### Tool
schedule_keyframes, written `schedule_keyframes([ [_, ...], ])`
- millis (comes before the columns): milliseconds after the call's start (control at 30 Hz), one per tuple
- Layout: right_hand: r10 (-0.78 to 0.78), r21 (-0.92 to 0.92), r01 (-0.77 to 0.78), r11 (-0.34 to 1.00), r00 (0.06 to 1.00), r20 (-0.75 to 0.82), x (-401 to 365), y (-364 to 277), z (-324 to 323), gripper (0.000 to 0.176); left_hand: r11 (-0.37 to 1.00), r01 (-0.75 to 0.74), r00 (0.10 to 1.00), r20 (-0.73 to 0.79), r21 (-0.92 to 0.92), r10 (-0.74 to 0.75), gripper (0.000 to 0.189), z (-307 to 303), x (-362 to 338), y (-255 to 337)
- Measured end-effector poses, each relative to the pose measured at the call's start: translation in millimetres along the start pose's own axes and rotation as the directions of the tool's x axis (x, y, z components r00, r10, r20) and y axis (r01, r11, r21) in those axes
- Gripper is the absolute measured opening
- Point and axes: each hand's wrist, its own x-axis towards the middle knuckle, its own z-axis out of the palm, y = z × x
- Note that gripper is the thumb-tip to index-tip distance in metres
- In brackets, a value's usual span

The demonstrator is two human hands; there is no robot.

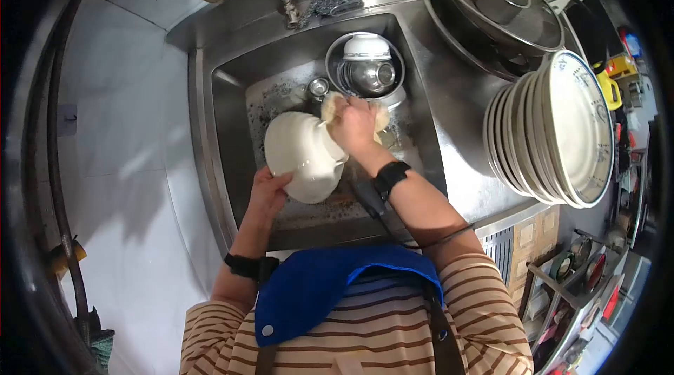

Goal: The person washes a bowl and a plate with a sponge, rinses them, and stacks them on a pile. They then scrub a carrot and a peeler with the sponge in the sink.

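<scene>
Over the sink [232, 122], a white bowl [298, 154] is tilted on its side, its outer wall facing up at me. My left hand [268, 191] grips its lower left edge, thumb on the outside. Wrapped around a pale yellowish cloth [381, 121], my right hand [352, 124] is right at the bowl's right side. Behind the hands a metal basin [335, 59] holds a white bowl [366, 46] and a shiny metal bowl [372, 76]. A small metal cup [319, 86] sits beside the basin.
On the right counter stands a leaning stack of white plates [547, 136]. Behind it are nested metal pans [484, 38] and a long-handled strainer [519, 13]. A faucet [286, 6] hangs over the sink's back edge, near a dark steel scourer [337, 1].
</scene>
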Motion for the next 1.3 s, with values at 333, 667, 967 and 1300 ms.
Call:
schedule_keyframes([
  [333, 0.081, 0.002, -0.084, 0.997, 0.972, 0.219, -80.7, 36.9, -46.7, 0.034, 0.846, -0.432, 0.89, 0.301, 0.313, 0.343, 0.024, 33.2, -19.0, 38.5],
  [667, -0.157, 0.357, 0.256, 0.899, 0.946, -0.283, -128.6, 24.1, -245.0, 0.029, -0.238, -0.94, 0.135, 0.907, 0.245, 0.399, 0.019, 256.8, -96.3, 143.7],
  [967, 0.049, 0.511, 0.348, 0.786, 0.789, -0.612, -194.7, 144.7, -398.3, 0.016, -0.282, -0.951, 0.169, 0.976, 0.126, -0.135, 0.016, 432.2, -86.0, 102.1],
  [1300, 0.293, 0.524, -0.155, 0.837, 0.937, -0.191, -205.0, 289.6, -368.7, 0.015, -0.223, -0.938, 0.31, 0.93, 0.266, -0.198, 0.038, 442.4, -100.8, 56.5],
])
